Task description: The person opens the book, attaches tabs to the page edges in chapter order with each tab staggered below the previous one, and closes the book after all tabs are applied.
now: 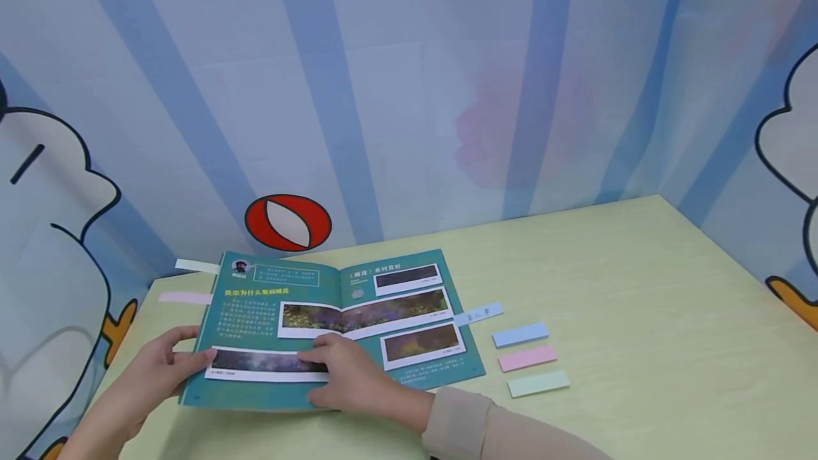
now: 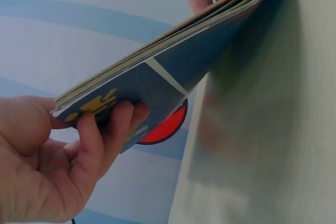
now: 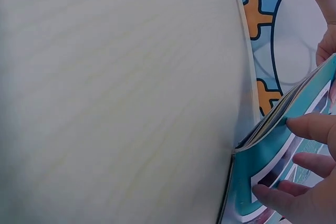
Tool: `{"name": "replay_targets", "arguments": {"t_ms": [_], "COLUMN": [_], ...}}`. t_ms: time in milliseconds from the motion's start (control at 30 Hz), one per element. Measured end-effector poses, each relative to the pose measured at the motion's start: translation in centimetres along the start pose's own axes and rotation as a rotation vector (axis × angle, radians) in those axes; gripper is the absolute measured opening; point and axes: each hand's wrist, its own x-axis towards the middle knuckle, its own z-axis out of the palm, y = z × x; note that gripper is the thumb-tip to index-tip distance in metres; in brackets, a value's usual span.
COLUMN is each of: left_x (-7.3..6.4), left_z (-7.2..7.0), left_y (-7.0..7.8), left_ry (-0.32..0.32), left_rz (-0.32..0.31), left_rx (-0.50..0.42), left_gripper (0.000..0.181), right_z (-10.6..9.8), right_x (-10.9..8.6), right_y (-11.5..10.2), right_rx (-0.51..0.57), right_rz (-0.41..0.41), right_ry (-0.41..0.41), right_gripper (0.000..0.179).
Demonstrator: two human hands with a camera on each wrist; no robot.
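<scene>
A teal magazine [image 1: 255,395] lies open on the table, its pages printed with painting pictures and text. My left hand [image 1: 162,368] grips its left edge, thumb on the page and fingers underneath; the left wrist view shows them curled under the dark cover [image 2: 184,59], with that side raised off the table. Spread fingers of my right hand [image 1: 358,375] rest on the left page near the fold, over the lower picture. A white tab [image 1: 197,266] and a pink tab [image 1: 185,298] stick out on the left. A blue tab [image 1: 479,314] with handwriting sticks out on the right.
To the right of the magazine lie a blue sticky-note pad [image 1: 520,335], a pink pad [image 1: 527,358] and a pale green pad [image 1: 539,383]. The pale wooden table [image 1: 652,318] meets a striped cartoon backdrop [image 1: 422,112] behind and at both sides.
</scene>
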Motion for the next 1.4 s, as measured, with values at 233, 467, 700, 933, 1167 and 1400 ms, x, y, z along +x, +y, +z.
{"name": "replay_targets", "arguments": {"t_ms": [233,467,700,933,1167,1400], "left_x": [-0.5,-1.1,-1.7,-2.2,-2.5,-2.8], "left_z": [0.2,0.5,0.7,1.2,1.7,2.2], "left_y": [0.6,1.3,2.1,2.8,3.4,3.7], "left_ry": [0.014,0.020,0.012,-0.030,-0.028,-0.042], "left_rz": [0.027,0.047,0.095,0.141,0.177,0.198], "left_rx": [-0.049,-0.026,-0.007,-0.012,-0.007,-0.033], "left_gripper": [0.062,0.059,0.064,0.069,0.076,0.081], "right_z": [-0.5,-0.8,-1.1,-1.4,-2.2,-2.3], "right_x": [0.4,0.7,1.8,2.5,2.6,3.1], "right_y": [-1.0,-2.4,-4.1,-6.0,-7.2,-8.2], "right_rx": [0.055,0.044,0.166,0.317,0.476,0.514], "right_rz": [-0.039,-0.055,-0.080,0.060,0.105,0.214], "right_ry": [-0.009,-0.021,-0.004,0.040,0.054,0.116], "right_gripper": [0.049,0.045,0.038,0.035,0.036,0.035]}}
